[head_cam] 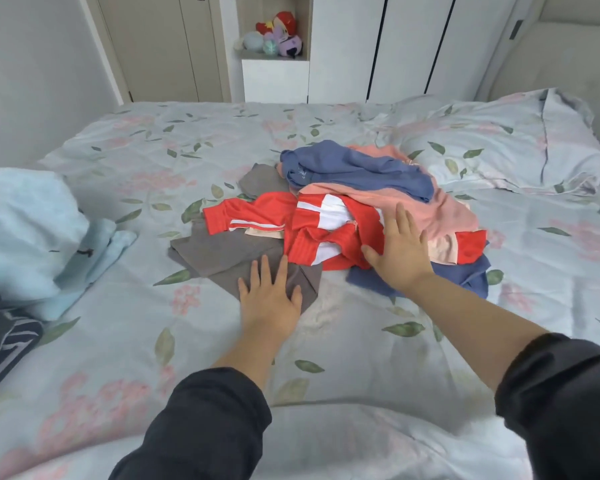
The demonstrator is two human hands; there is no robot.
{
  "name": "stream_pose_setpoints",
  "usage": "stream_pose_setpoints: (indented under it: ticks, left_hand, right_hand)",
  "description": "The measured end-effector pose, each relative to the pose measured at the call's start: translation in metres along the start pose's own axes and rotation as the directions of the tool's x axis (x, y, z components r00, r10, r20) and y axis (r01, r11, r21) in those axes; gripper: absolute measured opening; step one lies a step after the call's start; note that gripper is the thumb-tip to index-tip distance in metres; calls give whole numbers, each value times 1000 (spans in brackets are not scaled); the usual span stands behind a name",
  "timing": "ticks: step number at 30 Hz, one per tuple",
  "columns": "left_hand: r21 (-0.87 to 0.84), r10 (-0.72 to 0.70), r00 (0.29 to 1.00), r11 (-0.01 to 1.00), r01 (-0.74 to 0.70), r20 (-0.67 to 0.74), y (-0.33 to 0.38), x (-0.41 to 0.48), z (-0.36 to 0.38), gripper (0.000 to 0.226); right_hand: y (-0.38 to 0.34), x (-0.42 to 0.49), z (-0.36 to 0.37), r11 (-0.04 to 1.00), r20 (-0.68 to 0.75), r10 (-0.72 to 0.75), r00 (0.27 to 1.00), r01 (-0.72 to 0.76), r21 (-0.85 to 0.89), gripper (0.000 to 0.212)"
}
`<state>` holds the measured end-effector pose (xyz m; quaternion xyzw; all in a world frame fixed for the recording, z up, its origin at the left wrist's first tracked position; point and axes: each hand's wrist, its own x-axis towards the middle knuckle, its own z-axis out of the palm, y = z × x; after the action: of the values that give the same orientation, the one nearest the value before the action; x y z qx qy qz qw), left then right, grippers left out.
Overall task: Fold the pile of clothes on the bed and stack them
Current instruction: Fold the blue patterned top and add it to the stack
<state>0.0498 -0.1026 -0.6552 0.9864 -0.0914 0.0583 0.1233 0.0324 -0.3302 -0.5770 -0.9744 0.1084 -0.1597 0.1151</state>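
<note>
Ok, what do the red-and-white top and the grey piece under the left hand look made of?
Red-and-white top: likely a matte knit sportswear fabric; its hem looks ribbed. Grey garment under the left hand: seemingly thin, smooth jersey; it lies flat with crisp fold edges. The weave itself is too fine to see.

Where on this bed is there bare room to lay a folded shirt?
Bare sheet lies between the grey garment and the light blue blanket, and beyond the pile toward the wardrobe. Crowded between pile and pillow.
</note>
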Motion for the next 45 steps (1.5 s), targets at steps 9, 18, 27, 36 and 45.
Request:
stream_pose_setpoints:
  ticks: [9,18,27,36,45]
  left_hand:
    - [-12,25,997,1000,-26,-69,-4,1,10,68]
    - [-185,64,986,978,-93,-154,0,-16,-6,72]
    - [-359,69,959,918,-169,-273,26,-106,-26,71]
    - [-242,71,983,964,-112,-171,33,-75,-36,77]
    - [-149,98,992,983,-109,-81,16,-45,-33,79]
  right_hand:
    - [5,65,11,963,5,187,982,-184,195,41]
    - [2,33,-17,989,-42,50,998,-43,142,13]
    - [6,-33,-57,982,71,-14,997,1,186,30]
    - [3,-14,-51,996,123,20,992,-30,79,41]
    - [-7,33,-38,983,113,155,981,-142,-117,22]
